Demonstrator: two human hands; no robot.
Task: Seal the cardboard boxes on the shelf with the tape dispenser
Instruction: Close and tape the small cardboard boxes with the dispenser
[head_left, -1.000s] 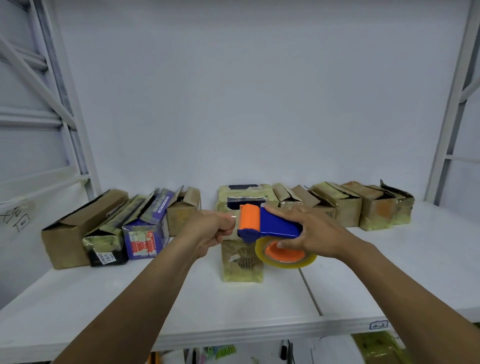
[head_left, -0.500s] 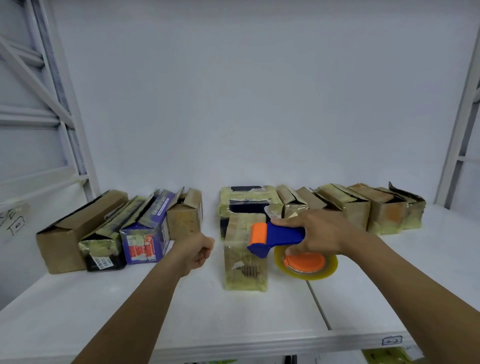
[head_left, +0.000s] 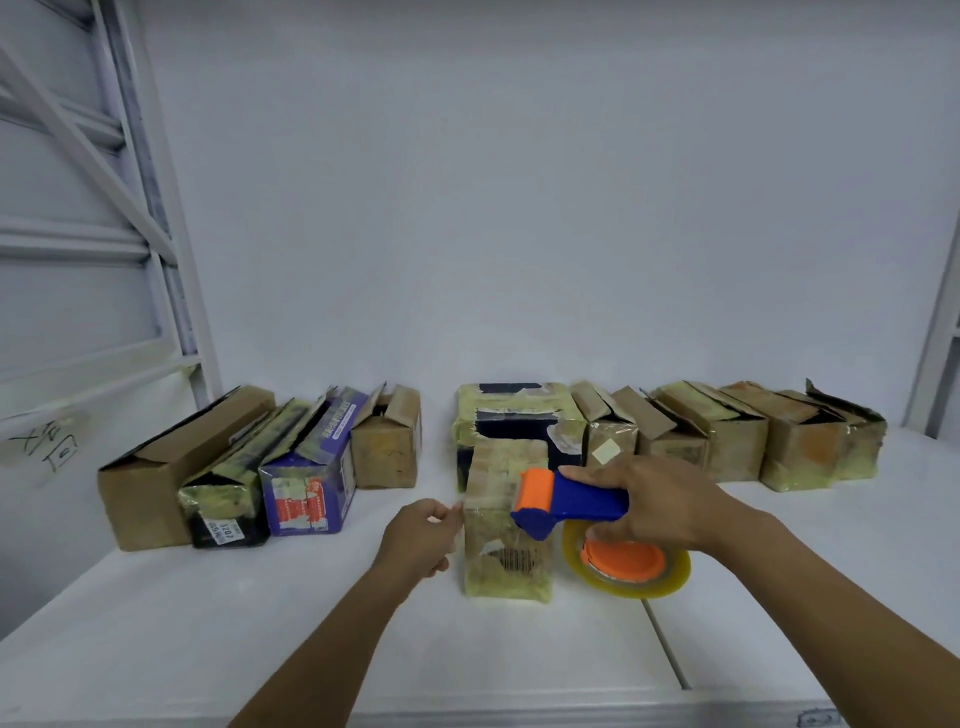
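Note:
A small cardboard box (head_left: 498, 561), wrapped in yellowish tape, stands upright on the white shelf (head_left: 260, 623) in front of me. My right hand (head_left: 670, 509) grips the blue handle of the tape dispenser (head_left: 576, 504). Its orange roller lies at the box's upper right edge, and the tape roll (head_left: 628, 569) with its orange hub hangs to the right of the box. My left hand (head_left: 418, 538) is loosely curled, its thumb and fingertips pinching at the box's upper left edge. Whether tape lies between the fingers is not visible.
Behind stands a larger dark taped box (head_left: 519, 421). Several boxes line the back left, among them a brown one (head_left: 150, 488) and a purple one (head_left: 311, 483). Open-flapped cardboard boxes (head_left: 727, 436) run along the back right. Rack uprights (head_left: 156, 234) frame the shelf.
My left hand has let go near the dispenser, drawn back as a fist, then moved right to the small box's edge. The dispenser has come down to the box's upper right.

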